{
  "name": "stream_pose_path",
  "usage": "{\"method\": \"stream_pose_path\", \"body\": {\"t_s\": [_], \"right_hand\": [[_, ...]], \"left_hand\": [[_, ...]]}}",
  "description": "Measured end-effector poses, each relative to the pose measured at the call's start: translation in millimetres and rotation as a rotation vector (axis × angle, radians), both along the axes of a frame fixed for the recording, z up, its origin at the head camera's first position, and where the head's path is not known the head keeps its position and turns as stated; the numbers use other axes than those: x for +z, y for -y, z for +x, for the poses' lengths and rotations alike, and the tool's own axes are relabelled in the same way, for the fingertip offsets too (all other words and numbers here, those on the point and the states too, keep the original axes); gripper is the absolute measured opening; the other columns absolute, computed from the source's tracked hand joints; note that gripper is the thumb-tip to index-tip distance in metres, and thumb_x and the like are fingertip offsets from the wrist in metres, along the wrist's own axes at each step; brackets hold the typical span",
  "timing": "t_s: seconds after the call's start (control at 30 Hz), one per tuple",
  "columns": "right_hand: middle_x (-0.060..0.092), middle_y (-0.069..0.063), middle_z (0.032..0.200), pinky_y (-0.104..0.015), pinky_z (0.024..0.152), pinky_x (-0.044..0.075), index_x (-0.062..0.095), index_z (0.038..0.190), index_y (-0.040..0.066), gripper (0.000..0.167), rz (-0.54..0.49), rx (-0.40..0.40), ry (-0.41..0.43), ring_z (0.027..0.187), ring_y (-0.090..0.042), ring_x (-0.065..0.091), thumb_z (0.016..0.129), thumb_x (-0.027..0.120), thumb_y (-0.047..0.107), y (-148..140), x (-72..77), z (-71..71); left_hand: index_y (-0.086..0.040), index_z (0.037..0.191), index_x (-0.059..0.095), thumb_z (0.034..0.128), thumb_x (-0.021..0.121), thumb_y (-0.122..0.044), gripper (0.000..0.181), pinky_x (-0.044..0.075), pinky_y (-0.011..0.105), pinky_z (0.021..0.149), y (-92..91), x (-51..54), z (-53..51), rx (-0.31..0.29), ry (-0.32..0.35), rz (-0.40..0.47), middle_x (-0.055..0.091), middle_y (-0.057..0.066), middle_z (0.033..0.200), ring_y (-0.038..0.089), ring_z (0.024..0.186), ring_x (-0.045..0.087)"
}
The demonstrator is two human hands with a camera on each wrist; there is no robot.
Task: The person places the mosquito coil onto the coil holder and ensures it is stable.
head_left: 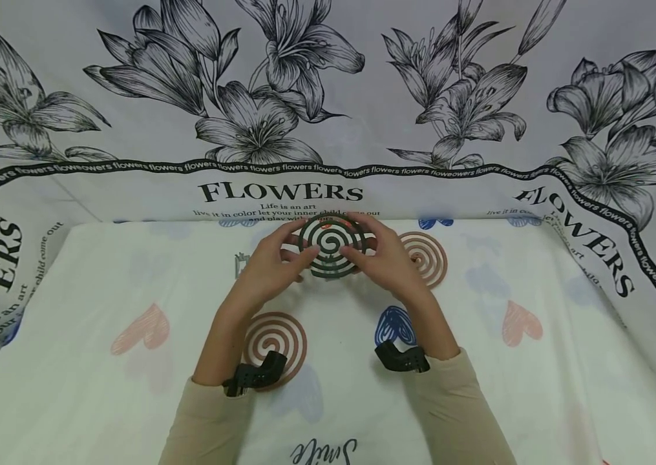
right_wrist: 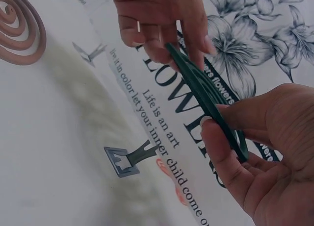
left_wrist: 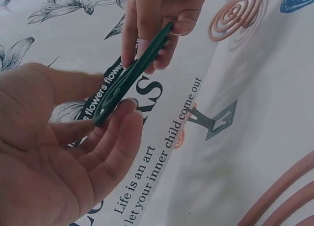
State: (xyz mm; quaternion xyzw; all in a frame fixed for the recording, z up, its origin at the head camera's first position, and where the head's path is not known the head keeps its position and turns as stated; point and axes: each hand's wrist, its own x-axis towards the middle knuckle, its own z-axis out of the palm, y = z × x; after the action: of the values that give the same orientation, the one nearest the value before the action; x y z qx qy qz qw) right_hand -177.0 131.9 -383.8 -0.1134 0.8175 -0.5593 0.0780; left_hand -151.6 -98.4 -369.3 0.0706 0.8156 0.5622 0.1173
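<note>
Both hands hold a dark green mosquito coil (head_left: 332, 244) above the far part of the table. My left hand (head_left: 272, 265) pinches its left edge between thumb and fingers. On the opposite edge, my right hand (head_left: 387, 258) grips it the same way. The wrist views show the green coil (left_wrist: 122, 84) tilted and nearly edge-on between the hands. Below it stands a small metal coil stand (right_wrist: 122, 162) with an upright forked tab. Another metal stand (head_left: 240, 263) is beside my left hand.
One brown coil (head_left: 304, 345) lies near my left wrist, partly covered by the black wrist camera (head_left: 258, 373). A second brown coil (head_left: 432, 258) is just right of my right hand. A flower-print cloth (head_left: 304, 142) rises behind the table's far edge.
</note>
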Motion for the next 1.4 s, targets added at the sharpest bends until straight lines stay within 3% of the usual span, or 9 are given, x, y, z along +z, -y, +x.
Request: {"method": "stream_pose_path", "body": {"t_s": [0.13, 0.4, 0.53, 0.77, 1.0, 1.4], "right_hand": [[0.058, -0.013, 0.148, -0.035, 0.073, 0.066, 0.048, 0.159, 0.021, 0.066, -0.007, 0.006, 0.009, 0.115, -0.034, 0.071, 0.100, 0.074, 0.010, 2.9, -2.0, -0.5], [0.060, -0.015, 0.142, -0.036, 0.073, 0.066, 0.048, 0.159, 0.021, 0.063, -0.024, -0.005, 0.012, 0.115, -0.034, 0.072, 0.101, 0.072, 0.012, 4.8, -2.1, 0.3], [0.062, -0.014, 0.138, -0.035, 0.073, 0.066, 0.049, 0.158, 0.023, 0.062, -0.034, -0.012, 0.009, 0.112, -0.032, 0.073, 0.101, 0.073, 0.014, 6.1, -3.0, 0.5], [0.063, -0.013, 0.136, -0.035, 0.075, 0.067, 0.051, 0.156, 0.024, 0.060, -0.040, -0.023, 0.009, 0.110, -0.030, 0.072, 0.101, 0.073, 0.016, 6.7, -4.7, -0.4], [0.065, -0.013, 0.134, -0.034, 0.075, 0.066, 0.053, 0.154, 0.021, 0.058, -0.023, -0.044, 0.010, 0.108, -0.028, 0.072, 0.100, 0.074, 0.017, 2.9, -4.7, -1.5], [0.065, -0.013, 0.130, -0.033, 0.076, 0.065, 0.054, 0.153, 0.024, 0.056, -0.015, -0.068, 0.033, 0.107, -0.028, 0.072, 0.101, 0.074, 0.019, 3.3, -5.8, -2.6]], "left_hand": [[-0.014, 0.159, 0.047, 0.1059, 0.066, -0.020, 0.057, 0.066, 0.052, 0.085, 0.6, -0.5, -0.6, 0.055, 0.008, 0.012, 0.063, 0.015, 0.133, 0.031, 0.104, 0.076], [-0.009, 0.157, 0.050, 0.1030, 0.069, -0.015, 0.057, 0.067, 0.044, 0.079, -0.8, -5.3, -1.1, 0.157, -0.002, 0.093, 0.064, 0.018, 0.128, 0.014, 0.077, 0.072], [-0.009, 0.152, 0.055, 0.1038, 0.068, -0.016, 0.051, 0.068, 0.036, 0.074, -0.3, -6.1, -1.5, 0.168, 0.012, 0.119, 0.063, 0.018, 0.128, 0.017, 0.086, 0.073], [-0.011, 0.154, 0.052, 0.1036, 0.068, -0.012, 0.052, 0.068, 0.036, 0.073, -1.0, -7.8, -1.9, 0.167, 0.082, 0.201, 0.059, 0.019, 0.134, 0.030, 0.109, 0.074], [-0.012, 0.152, 0.053, 0.1026, 0.068, -0.008, 0.052, 0.068, 0.036, 0.075, -4.4, -9.7, -4.4, 0.185, 0.122, 0.260, 0.059, 0.018, 0.135, 0.022, 0.105, 0.073], [-0.017, 0.156, 0.048, 0.1019, 0.069, -0.009, 0.059, 0.068, 0.043, 0.078, -6.7, -12.8, -5.4, 0.197, 0.132, 0.247, 0.060, 0.017, 0.133, 0.021, 0.102, 0.073]]}}
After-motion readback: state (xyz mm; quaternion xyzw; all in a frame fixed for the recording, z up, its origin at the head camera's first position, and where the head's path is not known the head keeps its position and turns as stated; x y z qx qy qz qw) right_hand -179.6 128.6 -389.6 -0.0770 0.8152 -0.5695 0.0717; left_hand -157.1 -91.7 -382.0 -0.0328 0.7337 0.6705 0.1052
